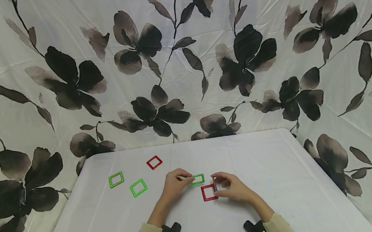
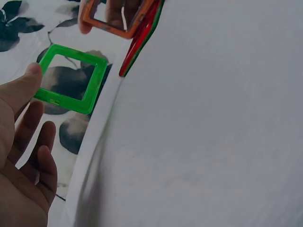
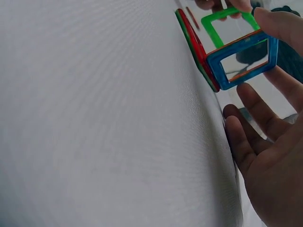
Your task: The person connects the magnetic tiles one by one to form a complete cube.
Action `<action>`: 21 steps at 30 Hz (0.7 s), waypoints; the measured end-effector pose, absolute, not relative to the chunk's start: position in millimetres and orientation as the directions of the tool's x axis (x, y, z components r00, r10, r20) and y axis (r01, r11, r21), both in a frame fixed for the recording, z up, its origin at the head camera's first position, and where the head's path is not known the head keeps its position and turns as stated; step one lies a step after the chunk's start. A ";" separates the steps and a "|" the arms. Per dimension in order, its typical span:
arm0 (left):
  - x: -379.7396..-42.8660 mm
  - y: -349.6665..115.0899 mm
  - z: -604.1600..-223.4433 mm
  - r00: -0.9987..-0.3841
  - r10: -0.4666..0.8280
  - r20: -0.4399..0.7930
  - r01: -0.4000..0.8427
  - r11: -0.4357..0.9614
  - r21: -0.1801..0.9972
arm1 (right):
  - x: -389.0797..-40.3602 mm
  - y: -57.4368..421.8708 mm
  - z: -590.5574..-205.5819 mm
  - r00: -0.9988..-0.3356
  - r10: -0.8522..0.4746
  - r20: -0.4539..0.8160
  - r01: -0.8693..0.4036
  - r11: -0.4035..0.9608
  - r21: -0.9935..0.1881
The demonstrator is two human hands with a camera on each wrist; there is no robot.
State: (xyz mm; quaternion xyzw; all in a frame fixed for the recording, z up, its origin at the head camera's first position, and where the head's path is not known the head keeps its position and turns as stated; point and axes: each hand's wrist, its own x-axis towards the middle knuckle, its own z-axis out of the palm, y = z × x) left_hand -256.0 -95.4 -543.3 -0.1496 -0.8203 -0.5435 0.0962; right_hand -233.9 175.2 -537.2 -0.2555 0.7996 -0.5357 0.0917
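Observation:
My left hand point(image 1: 173, 183) pinches a green square tile frame point(image 2: 97, 85) by one side between thumb and fingers, raised off the table in the left wrist view. With thumb and fingertips my right hand point(image 1: 235, 187) grips another tile frame, blue point(image 3: 236, 46) on one face and orange point(image 2: 106, 28) on the other. That tile stands on edge along the right side of a red tile frame point(image 1: 203, 194), which lies flat and shows green underneath. Whether the two touch I cannot tell. The green tile is just behind the red one, apart from the blue-orange tile.
Left of my hands lie a red tile frame point(image 1: 158, 158), a green one point(image 1: 141, 193) and a yellowish-green one point(image 1: 117, 184), all flat on the white table point(image 1: 270, 160). A flower-patterned cloth point(image 1: 197, 84) hangs behind the table. Each wrist wears a black camera.

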 end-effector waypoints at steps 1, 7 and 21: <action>-255.1 -93.8 -543.9 -0.935 0.145 0.323 0.353 0.360 0.864 | -232.7 174.8 -535.8 -0.853 -0.507 0.125 -0.306 0.293 -0.906; -251.9 -85.2 -544.7 -0.932 0.150 0.330 0.362 0.374 0.854 | -224.4 171.6 -515.2 -0.841 -0.528 0.123 -0.307 0.276 -0.911; -249.4 -70.5 -544.8 -0.924 0.163 0.346 0.382 0.343 0.858 | -236.0 177.5 -541.1 -0.847 -0.515 0.131 -0.319 0.294 -0.901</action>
